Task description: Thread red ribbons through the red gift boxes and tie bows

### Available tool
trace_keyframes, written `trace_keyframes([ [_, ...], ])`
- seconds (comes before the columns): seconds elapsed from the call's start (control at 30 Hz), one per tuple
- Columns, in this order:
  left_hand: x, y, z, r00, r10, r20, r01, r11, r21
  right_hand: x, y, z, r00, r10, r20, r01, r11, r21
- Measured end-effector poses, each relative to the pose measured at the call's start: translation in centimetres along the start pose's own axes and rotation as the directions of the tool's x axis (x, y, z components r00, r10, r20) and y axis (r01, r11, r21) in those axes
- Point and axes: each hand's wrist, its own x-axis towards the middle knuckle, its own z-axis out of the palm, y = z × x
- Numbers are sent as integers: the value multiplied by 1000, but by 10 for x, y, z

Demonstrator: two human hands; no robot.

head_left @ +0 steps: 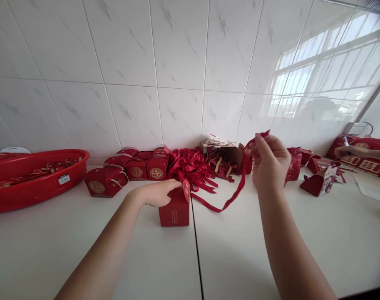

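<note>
A small red gift box [175,210] with gold print stands upright on the white table. My left hand [158,193] is closed at its top, its fingertips partly hidden behind the box's upper edge. A round-ended red tag or flap [186,191] sticks up beside those fingers. My right hand [271,160] is raised on the right, thumb and fingers pinched on the end of a red ribbon [238,191]. From there the ribbon sags to the table and runs left behind the box. Just beyond lies a heap of red ribbons [190,164].
On the left stands a red plastic basin [61,183] holding small pieces. Several finished-looking red boxes [104,181] line the wall. A cardboard box [236,156] of red and gold strips sits behind. At far right, another person's hand [352,151] is near red boxes [372,164].
</note>
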Motion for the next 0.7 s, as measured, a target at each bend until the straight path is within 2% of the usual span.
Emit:
trace_keyframes([
  [0.07,6,-2,5,1000,15,4,-15,1000,-18,-2,9,4,994,105,39,-102,993,-66],
  [0.13,11,-3,10,1000,24,-15,-24,999,-41,-6,19,9,954,270,133,-254,959,-122],
  [0.17,14,-3,12,999,29,-36,-31,998,-53,-9,24,11,909,367,199,-343,928,-143],
  [0.23,17,-4,13,995,42,-92,-47,997,-60,-14,32,16,774,532,343,-500,846,-184],
  [0.3,17,-6,10,988,38,-149,-45,998,-49,-20,39,20,649,609,457,-576,785,-228],
  [0.33,15,-7,7,985,30,-171,-37,999,-40,-23,42,22,608,620,496,-583,773,-252],
  [0.5,6,-4,-3,979,4,-205,-4,1000,2,-36,46,27,501,642,581,-531,758,-379],
  [0.7,9,1,2,982,31,-185,-32,999,-6,-50,51,35,336,677,654,-475,722,-504],
])
